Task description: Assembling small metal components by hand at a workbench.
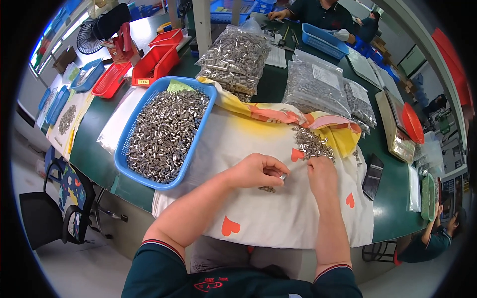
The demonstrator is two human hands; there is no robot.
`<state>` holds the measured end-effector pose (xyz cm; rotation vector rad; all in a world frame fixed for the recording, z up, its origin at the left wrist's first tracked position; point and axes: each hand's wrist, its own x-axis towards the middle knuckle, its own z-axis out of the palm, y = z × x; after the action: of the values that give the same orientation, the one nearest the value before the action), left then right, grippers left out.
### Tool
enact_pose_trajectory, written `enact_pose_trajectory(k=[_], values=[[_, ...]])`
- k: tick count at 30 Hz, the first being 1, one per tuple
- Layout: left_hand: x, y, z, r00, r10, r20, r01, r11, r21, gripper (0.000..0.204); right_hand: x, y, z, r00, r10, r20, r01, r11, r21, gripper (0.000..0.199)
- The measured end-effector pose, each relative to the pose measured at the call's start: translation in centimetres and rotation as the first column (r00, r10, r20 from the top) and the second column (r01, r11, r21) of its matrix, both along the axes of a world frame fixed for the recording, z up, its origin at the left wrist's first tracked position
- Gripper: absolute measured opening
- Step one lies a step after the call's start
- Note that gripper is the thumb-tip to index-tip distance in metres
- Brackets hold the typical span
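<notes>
My left hand (259, 171) is over the white cloth (268, 223) printed with orange hearts, its thumb and fingers closed on a small shiny metal part (283, 176). Below that hand a few similar pieces lie in a little heap (267, 188). My right hand (322, 175) rests at the near edge of a loose pile of small metal parts (313, 144). Its fingers are curled in, and whatever they hold is hidden. To the left, a blue perforated basket (122, 171) is filled with many such parts, a green slip lying at its far end.
Clear bags of metal parts (233, 57) (315, 82) stand beyond the cloth's yellow bunched edge (343, 141). A dark phone (372, 177) lies right of the cloth, near a scale (395, 131) and a red dish (413, 123). Red bins (154, 64) sit far left. Co-workers (318, 15) (432, 241) are nearby.
</notes>
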<state>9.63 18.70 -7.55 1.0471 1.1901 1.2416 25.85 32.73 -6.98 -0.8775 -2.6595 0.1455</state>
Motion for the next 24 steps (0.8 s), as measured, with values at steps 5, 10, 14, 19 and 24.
enact_pose_trajectory(k=[5, 10, 14, 19, 24], values=[[-0.6, 0.1, 0.1, 0.993, 0.0, 0.119, 0.005, 0.999, -0.041, 0.026, -0.3, 0.7, -0.5, 0.999, -0.04, -0.012, 0.04, 0.999, -0.013, 0.003], [-0.9, 0.4, 0.4, 0.99, 0.039, 0.139, -0.031, 0.998, -0.062, 0.025, -0.6, 0.9, 0.2, 0.999, -0.032, -0.027, 0.031, 0.999, -0.028, 0.002], [-0.9, 0.5, 0.2, 0.988, 0.022, 0.151, -0.01, 0.997, -0.079, 0.026, -0.4, 1.1, -0.2, 0.986, -0.049, -0.16, 0.024, 0.988, -0.152, 0.003], [-0.7, 0.5, 0.1, 0.939, 0.138, 0.313, -0.119, 0.99, -0.08, 0.03, -0.7, -1.0, 1.6, 0.893, -0.117, -0.434, -0.265, 0.642, -0.72, 0.009], [-0.5, 0.4, 0.0, 0.944, 0.114, 0.31, -0.099, 0.993, -0.063, 0.032, -1.3, -2.4, 1.5, 0.873, 0.045, -0.485, -0.429, 0.545, -0.72, 0.009]])
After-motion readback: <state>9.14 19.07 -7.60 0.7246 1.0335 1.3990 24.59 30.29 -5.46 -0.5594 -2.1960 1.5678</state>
